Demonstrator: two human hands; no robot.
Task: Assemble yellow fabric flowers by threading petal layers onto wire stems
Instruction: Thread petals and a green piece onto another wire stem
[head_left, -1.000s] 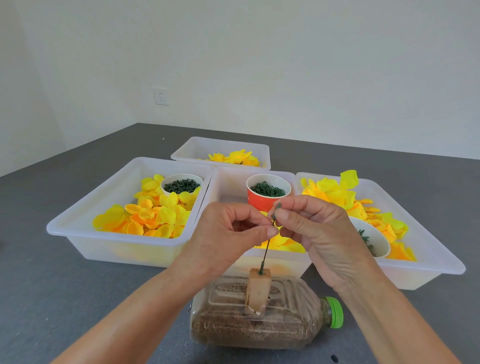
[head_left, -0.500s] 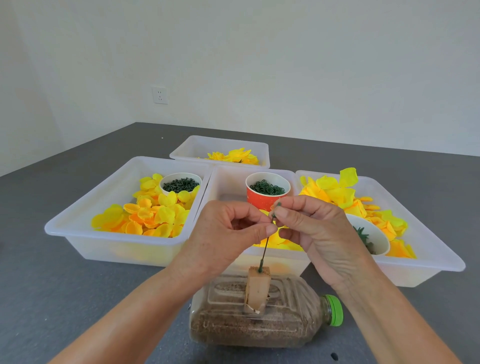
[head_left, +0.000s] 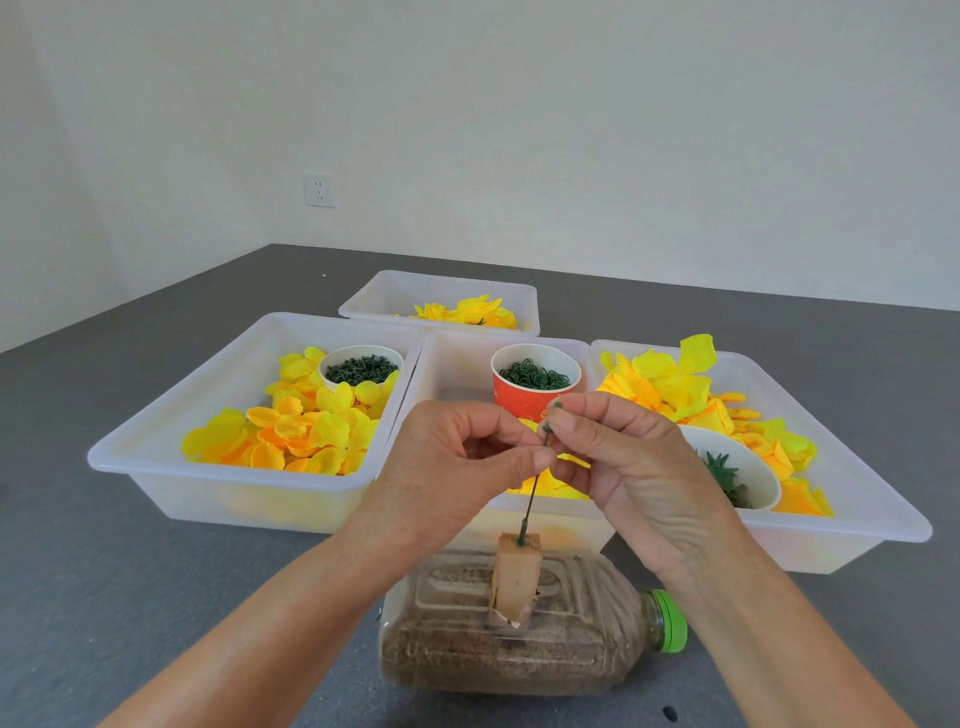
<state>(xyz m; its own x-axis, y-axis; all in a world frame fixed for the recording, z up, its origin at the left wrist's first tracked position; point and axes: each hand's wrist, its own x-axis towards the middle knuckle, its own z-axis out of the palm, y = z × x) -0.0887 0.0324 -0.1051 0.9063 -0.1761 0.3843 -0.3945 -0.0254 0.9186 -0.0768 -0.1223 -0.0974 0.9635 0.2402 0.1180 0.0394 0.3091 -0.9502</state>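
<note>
Nothing has shifted: both hands' grip, left hand (head_left: 457, 467) and right hand (head_left: 623, 462), pinches wire stem (head_left: 532, 501) between them.

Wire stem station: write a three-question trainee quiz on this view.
1. True or false: the wire stem stands in the foam block.
2. The red cup sits in which tray: A left, B middle, C right?
3. What colour is the cap of the bottle?

Key: 1 true. 2 B. 3 green.
</note>
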